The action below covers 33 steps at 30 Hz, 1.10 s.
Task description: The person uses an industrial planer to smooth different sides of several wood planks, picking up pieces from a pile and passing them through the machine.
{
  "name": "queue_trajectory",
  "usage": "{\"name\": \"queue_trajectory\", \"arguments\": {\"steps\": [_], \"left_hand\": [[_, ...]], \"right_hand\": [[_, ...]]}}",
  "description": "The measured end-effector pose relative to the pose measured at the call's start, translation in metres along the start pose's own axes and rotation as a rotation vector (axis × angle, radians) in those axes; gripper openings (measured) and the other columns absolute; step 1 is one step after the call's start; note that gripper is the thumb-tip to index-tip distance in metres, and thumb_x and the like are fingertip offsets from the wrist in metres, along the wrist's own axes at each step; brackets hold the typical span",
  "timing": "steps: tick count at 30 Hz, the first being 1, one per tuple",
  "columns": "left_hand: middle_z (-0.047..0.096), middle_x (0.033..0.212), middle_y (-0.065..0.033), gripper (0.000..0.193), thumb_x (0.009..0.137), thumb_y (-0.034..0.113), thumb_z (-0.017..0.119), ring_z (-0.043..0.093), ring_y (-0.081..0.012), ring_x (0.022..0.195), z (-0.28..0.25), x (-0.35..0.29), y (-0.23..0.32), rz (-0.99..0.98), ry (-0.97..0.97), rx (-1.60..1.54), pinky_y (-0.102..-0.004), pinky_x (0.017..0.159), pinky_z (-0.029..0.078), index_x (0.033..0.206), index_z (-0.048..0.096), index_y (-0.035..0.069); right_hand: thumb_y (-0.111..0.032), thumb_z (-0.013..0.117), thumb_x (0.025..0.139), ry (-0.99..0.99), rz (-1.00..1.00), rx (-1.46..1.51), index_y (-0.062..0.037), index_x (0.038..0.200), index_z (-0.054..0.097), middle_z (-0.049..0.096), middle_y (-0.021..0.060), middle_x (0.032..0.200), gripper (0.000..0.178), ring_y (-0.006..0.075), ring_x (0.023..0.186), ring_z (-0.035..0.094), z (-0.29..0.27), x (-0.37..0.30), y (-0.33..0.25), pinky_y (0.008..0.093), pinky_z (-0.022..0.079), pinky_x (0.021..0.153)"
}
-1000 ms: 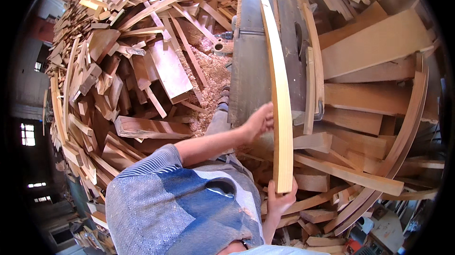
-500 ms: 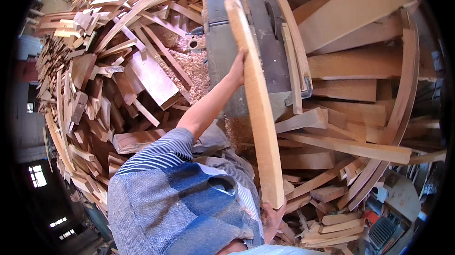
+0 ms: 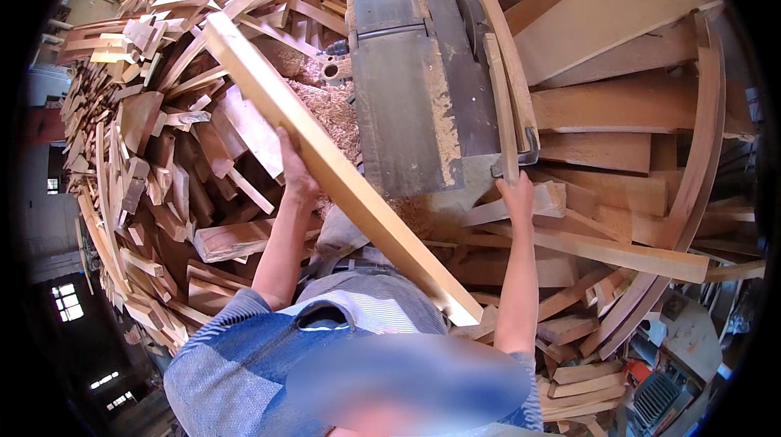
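Note:
My left hand [image 3: 298,170] grips a long squared wooden beam [image 3: 350,185] about its middle. The beam slants from the upper left, over the scrap wood, down to the right in front of my body, with its near end unsupported by a hand. My right hand [image 3: 515,195] is closed round the near end of a thin wooden strip [image 3: 501,104] lying along the right side of a metal woodworking machine table [image 3: 394,104]. Sawdust lies along a band on that table. A dark round blade [image 3: 466,26] stands in a slot in the machine's right part.
Piled scrap wood [image 3: 163,152] covers the left, with wood shavings [image 3: 325,112] beside the machine. Thick boards [image 3: 610,108] are stacked to the right, and a curved wooden piece [image 3: 704,128] stands along them. A grey-green motor [image 3: 657,396] sits at the lower right.
The beam has swung left off the machine table, carried by my left hand. My right hand has let go of the beam's near end and taken hold of the thin strip.

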<state>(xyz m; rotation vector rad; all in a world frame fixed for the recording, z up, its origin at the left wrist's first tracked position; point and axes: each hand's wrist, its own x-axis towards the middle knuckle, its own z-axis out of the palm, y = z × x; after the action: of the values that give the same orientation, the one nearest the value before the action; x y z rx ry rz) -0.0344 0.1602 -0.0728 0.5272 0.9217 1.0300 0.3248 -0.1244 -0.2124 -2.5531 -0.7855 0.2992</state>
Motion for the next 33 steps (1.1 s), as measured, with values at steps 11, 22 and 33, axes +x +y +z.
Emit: {"name": "queue_trajectory", "arguments": {"steps": [11, 22, 33], "left_hand": [[0.061, 0.116, -0.0092, 0.071, 0.100, 0.070, 0.037, 0.063, -0.0279, 0.105, -0.096, -0.040, -0.036, -0.096, 0.235, 0.002, -0.0469, 0.092, 0.055, 0.138, 0.049, 0.012], [0.065, 0.119, -0.0087, 0.070, 0.097, 0.067, 0.050, 0.066, -0.0235, 0.105, -0.084, -0.032, -0.095, -0.185, 0.173, -0.015, -0.0450, 0.093, 0.056, 0.132, 0.055, 0.007], [0.065, 0.112, -0.0100, 0.074, 0.096, 0.066, 0.055, 0.067, -0.0251, 0.100, -0.064, -0.044, -0.105, -0.177, 0.258, 0.422, -0.0422, 0.089, 0.056, 0.133, 0.054, 0.002]], "right_hand": [[-0.023, 0.063, 0.093, -0.505, 0.330, 0.582, -0.0026, 0.122, 0.066, 0.068, 0.0066, 0.099, 0.036, 0.0160, 0.085, 0.063, -0.019, -0.097, 0.058, 0.0315, 0.053, 0.068], [-0.016, 0.060, 0.101, -0.408, 0.546, 1.029, 0.0013, 0.129, 0.060, 0.068, 0.0085, 0.110, 0.034, 0.0164, 0.090, 0.066, -0.056, -0.194, 0.121, 0.0298, 0.055, 0.074], [-0.020, 0.058, 0.102, -0.471, 0.396, 0.918, 0.0029, 0.128, 0.063, 0.067, 0.0037, 0.107, 0.035, 0.0098, 0.091, 0.059, -0.107, -0.205, 0.106, 0.0259, 0.048, 0.078]]}}
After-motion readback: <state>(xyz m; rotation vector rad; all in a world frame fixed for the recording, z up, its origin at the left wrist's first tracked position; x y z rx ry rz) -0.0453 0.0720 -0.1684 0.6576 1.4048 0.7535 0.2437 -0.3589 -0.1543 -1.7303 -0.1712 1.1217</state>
